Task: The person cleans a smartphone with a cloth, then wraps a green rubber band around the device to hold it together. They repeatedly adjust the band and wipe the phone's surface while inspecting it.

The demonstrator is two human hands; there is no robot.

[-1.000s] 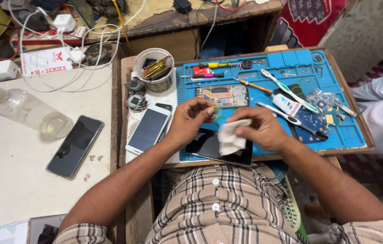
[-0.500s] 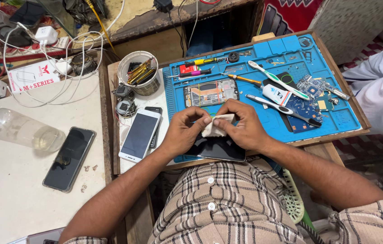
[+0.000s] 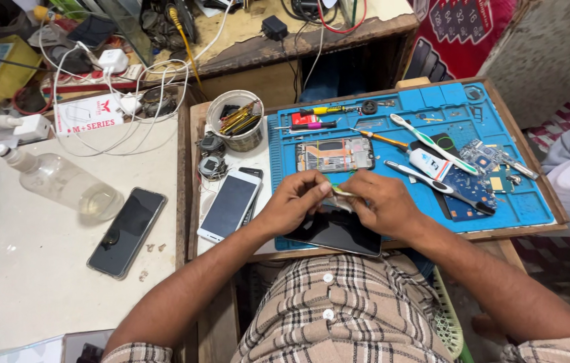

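Observation:
My left hand point(image 3: 296, 200) and my right hand point(image 3: 380, 202) meet over a dark phone screen point(image 3: 336, 232) that lies at the near edge of the blue work mat point(image 3: 527, 202). Both hands pinch a small white cloth point(image 3: 340, 193) between their fingertips, just above the screen. An opened phone body point(image 3: 335, 154) with its insides showing lies on the mat right behind my hands. Most of the cloth is hidden inside my fingers.
A white phone point(image 3: 228, 206) lies left of the mat, a black phone point(image 3: 127, 231) and a clear bottle point(image 3: 63, 185) on the white table. A tub of tools point(image 3: 235, 119), two toothbrushes point(image 3: 432, 144), a small glue bottle point(image 3: 427, 163), screwdrivers and circuit boards point(image 3: 463, 191) crowd the mat.
The cloth was held open in my right hand over the screen. My hands have drawn together and now bunch it small between the fingertips.

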